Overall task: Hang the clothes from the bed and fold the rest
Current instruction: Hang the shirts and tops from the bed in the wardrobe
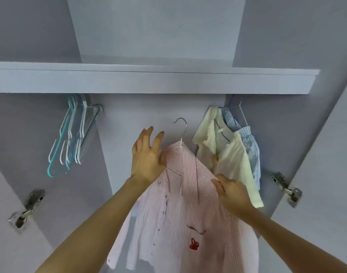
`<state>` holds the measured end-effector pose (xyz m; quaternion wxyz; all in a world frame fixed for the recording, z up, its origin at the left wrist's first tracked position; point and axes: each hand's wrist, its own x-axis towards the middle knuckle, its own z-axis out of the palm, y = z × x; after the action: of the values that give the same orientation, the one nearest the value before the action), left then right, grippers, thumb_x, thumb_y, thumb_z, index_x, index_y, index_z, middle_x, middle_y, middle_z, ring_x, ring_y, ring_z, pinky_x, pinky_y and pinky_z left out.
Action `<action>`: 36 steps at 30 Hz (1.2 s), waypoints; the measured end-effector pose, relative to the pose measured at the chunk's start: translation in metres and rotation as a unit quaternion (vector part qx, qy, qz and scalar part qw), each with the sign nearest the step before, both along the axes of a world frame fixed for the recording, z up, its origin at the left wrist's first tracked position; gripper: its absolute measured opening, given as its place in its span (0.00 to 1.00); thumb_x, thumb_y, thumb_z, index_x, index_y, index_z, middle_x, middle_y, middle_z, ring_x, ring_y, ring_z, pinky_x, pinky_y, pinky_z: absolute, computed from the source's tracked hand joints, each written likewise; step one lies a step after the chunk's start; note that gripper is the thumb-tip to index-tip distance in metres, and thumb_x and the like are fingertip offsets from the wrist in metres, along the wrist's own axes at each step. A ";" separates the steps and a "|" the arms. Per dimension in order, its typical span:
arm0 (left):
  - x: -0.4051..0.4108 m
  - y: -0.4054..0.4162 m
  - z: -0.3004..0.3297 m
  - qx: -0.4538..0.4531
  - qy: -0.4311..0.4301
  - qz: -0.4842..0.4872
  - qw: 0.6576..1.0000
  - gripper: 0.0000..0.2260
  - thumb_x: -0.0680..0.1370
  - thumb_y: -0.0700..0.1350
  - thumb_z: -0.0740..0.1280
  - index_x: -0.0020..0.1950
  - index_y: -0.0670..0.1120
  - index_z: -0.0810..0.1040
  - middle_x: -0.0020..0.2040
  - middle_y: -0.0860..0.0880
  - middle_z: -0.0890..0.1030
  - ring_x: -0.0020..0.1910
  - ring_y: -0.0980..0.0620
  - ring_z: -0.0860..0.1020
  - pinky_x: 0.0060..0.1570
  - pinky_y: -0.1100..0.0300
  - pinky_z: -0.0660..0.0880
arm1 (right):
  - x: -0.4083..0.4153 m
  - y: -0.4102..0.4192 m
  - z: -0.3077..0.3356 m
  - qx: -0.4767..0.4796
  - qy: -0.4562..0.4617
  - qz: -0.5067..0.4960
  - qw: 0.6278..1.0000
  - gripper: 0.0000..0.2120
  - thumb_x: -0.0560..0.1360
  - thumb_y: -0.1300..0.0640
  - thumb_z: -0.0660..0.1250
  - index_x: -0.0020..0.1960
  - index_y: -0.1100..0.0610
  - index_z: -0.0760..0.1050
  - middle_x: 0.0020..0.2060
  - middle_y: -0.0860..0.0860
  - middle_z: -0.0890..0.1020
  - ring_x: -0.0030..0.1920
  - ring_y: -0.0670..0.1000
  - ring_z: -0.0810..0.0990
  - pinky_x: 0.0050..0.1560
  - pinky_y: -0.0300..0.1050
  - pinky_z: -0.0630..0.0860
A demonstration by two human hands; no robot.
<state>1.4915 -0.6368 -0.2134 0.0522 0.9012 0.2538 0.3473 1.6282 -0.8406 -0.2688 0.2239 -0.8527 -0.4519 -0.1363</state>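
Pink-striped shirt [180, 194], at six o'clock on its hanger [181, 133], is pinched at the shoulder by the right hand [232, 196] and steadied by the spread left hand [147, 156]; next, the hook probably must be lifted onto the rail at twelve o'clock.
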 end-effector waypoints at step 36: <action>0.081 -0.008 0.079 0.297 -0.023 0.122 0.947 0.39 0.75 0.53 0.63 0.77 0.53 0.41 0.77 0.40 0.44 0.74 0.36 0.42 0.69 0.36 0.42 | 0.132 0.051 0.035 0.018 0.058 -0.180 0.982 0.24 0.76 0.65 0.56 0.71 0.59 0.60 0.63 0.58 0.72 0.61 0.61 0.73 0.57 0.53 0.71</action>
<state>1.5727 -0.6452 -0.1348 -0.2550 0.8300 0.2455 0.4311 1.7604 -0.7899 -0.2336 0.2364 -0.9224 -0.2750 -0.1328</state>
